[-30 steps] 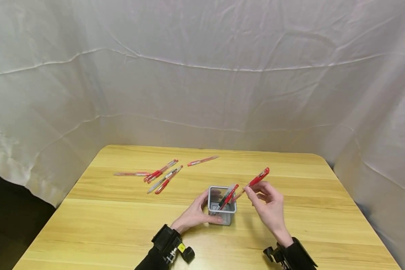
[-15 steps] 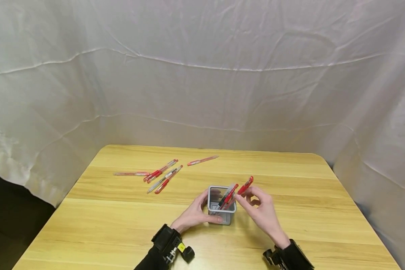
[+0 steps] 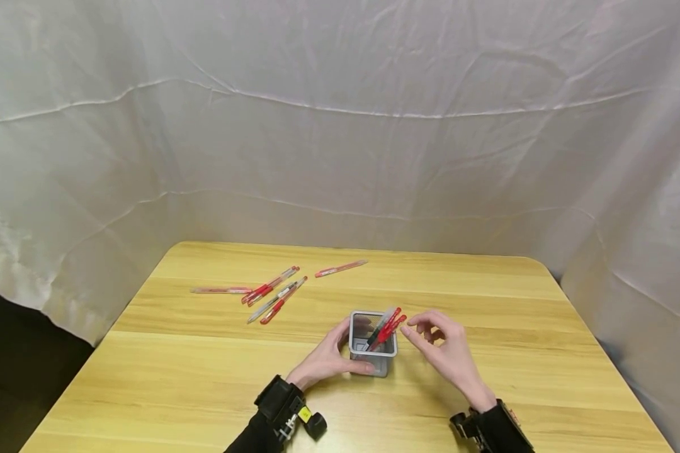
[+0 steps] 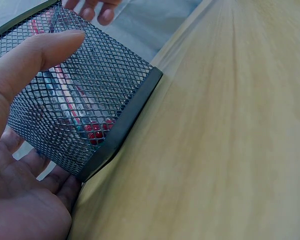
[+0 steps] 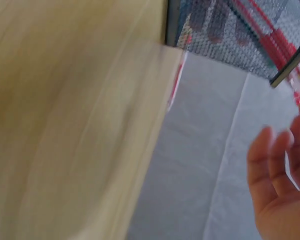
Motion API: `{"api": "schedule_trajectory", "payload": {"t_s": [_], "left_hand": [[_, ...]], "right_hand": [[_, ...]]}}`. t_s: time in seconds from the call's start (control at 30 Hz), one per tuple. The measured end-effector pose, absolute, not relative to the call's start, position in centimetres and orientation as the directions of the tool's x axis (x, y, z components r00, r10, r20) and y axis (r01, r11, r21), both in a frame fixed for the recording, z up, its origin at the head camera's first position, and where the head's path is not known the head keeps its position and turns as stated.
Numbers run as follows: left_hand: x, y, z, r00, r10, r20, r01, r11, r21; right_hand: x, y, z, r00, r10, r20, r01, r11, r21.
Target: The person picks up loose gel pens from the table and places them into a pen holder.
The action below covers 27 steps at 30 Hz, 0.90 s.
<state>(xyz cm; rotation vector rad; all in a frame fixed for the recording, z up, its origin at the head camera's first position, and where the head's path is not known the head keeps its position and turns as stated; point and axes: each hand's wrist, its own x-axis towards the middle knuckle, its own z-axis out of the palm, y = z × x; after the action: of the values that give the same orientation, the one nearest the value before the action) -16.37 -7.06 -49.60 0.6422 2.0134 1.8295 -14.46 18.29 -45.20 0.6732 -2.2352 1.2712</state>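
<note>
A grey wire-mesh pen holder (image 3: 381,366) stands on the table with several pens in it, all leaning right. Red-capped pens (image 3: 391,328) stick out over its rim, beside a clear-and-black one. My left hand (image 3: 327,360) grips the holder from the left, its thumb across the mesh (image 4: 105,75) in the left wrist view. Just right of the pen tops is my right hand (image 3: 446,351), holding nothing, fingers loosely bent. The right wrist view shows its fingers (image 5: 261,165) a little apart from the pens (image 5: 280,50) at the holder's rim.
Several red and clear pens (image 3: 274,302) lie in a loose cluster left of the holder, some touching. Another pen (image 3: 340,268) lies alone farther back. Pale cloth (image 3: 340,157) hangs behind the wooden table (image 3: 487,296).
The red pen in my right hand went down into the holder, and the fingers let it go. That hand now sits slightly away to the right. My left hand stayed on the holder.
</note>
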Motion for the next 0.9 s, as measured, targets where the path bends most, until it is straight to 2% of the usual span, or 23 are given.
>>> {"api": "schedule_trajectory", "payload": {"t_s": [0.07,0.17,0.3,0.4,0.9], "left_hand": [[-16.4,-7.0,-49.6,-0.837,0.544,0.052,0.102,0.062,0.993],[-16.4,-7.0,-49.5,-0.836,0.545,0.059,0.107,0.057,0.993],[-16.4,-7.0,-49.5,-0.836,0.546,0.057,0.107,0.061,0.992],[-16.4,-7.0,-49.4,-0.836,0.547,0.047,0.095,0.060,0.994],[-16.2,-7.0,-49.5,-0.845,0.533,0.050,0.099,0.064,0.993]], "right_hand": [[-14.5,18.7,-45.3,-0.823,-0.200,0.532,-0.561,0.435,-0.704],[-14.4,19.3,-45.3,-0.889,-0.309,0.338,-0.447,0.419,-0.791],[-14.7,19.7,-45.8,-0.849,-0.503,0.163,-0.384,0.375,-0.844],[-14.9,19.5,-46.1,-0.826,-0.549,0.126,-0.371,0.361,-0.856],[-16.1,17.5,-46.6,-0.816,-0.575,0.063,-0.314,0.348,-0.883]]}}
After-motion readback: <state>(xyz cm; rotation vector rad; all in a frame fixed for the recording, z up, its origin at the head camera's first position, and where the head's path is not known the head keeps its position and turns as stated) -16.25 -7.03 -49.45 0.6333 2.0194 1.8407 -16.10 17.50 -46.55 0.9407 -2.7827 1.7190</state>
